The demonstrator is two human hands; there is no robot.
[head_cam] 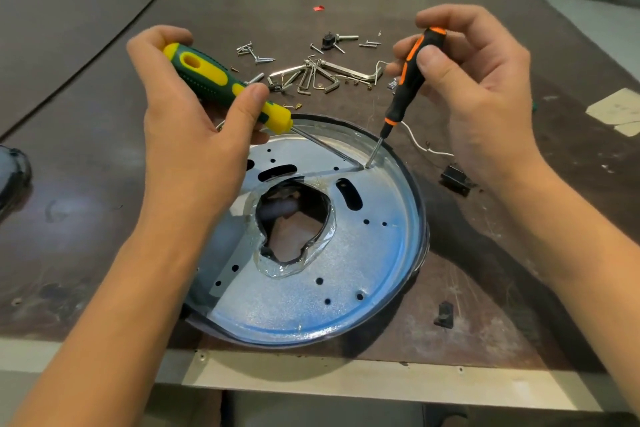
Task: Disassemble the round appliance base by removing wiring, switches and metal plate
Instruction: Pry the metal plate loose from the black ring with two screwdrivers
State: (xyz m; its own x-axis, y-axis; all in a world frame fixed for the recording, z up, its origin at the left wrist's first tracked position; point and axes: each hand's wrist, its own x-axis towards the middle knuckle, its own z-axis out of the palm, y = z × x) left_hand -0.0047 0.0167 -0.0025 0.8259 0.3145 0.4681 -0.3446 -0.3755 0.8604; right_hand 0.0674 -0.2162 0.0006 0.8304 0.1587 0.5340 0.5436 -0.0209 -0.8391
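Note:
The round appliance base [417,253] lies on the table in front of me, its shiny metal plate [346,274] facing up with a torn hole in the middle. My left hand [187,135] grips a green and yellow screwdriver [221,83], whose shaft slants down to the plate's far right edge. My right hand [474,80] pinches a black and orange screwdriver [410,76] held nearly upright. Both tips meet at the same spot on the plate near its far rim.
Loose screws, hex keys [322,74] and a small black part [329,40] lie scattered behind the base. A white wire [420,142] and a black switch [455,180] sit to the right; another black piece [444,315] lies near the front edge. A dark object [12,180] is at far left.

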